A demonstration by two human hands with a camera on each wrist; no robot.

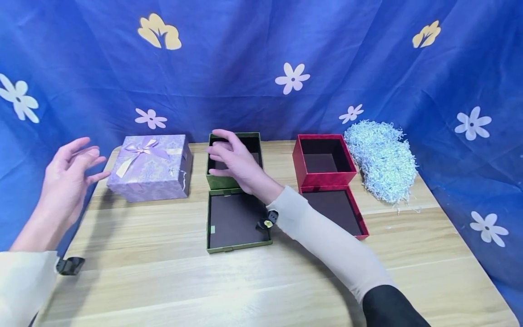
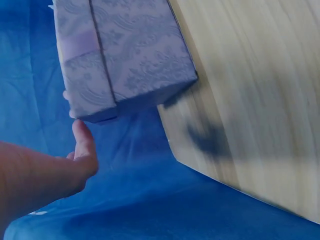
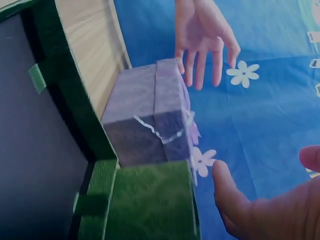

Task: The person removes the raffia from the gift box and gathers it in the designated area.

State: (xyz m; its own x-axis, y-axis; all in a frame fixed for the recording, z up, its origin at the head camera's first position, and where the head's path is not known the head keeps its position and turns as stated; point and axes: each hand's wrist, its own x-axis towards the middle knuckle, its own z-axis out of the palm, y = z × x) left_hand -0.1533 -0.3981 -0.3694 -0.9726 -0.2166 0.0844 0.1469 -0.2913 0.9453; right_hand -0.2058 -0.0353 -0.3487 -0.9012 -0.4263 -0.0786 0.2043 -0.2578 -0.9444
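Note:
A lavender gift box [image 1: 151,168] with a ribbon bow on its closed lid stands at the back left of the table; a strand of pale shredded paper clings to its side. My left hand [image 1: 67,186] is raised just left of this box, fingers loosely bent and holding nothing. In the left wrist view, its thumb [image 2: 85,142] is right by the box's corner. Over the open green box [image 1: 222,182] hovers my right hand [image 1: 237,161], fingers spread and relaxed, partly hiding the box's dark inside. The green lid [image 1: 237,222] lies inside-up in front of that box, under my right wrist.
An open red box [image 1: 300,163] stands right of the green one, its red lid [image 1: 331,206] inside-up before it, partly behind my right sleeve. A heap of light-blue shredded paper [image 1: 384,159] lies at the back right. A blue flowered cloth [image 1: 245,59] hangs behind the wooden table [image 1: 163,272].

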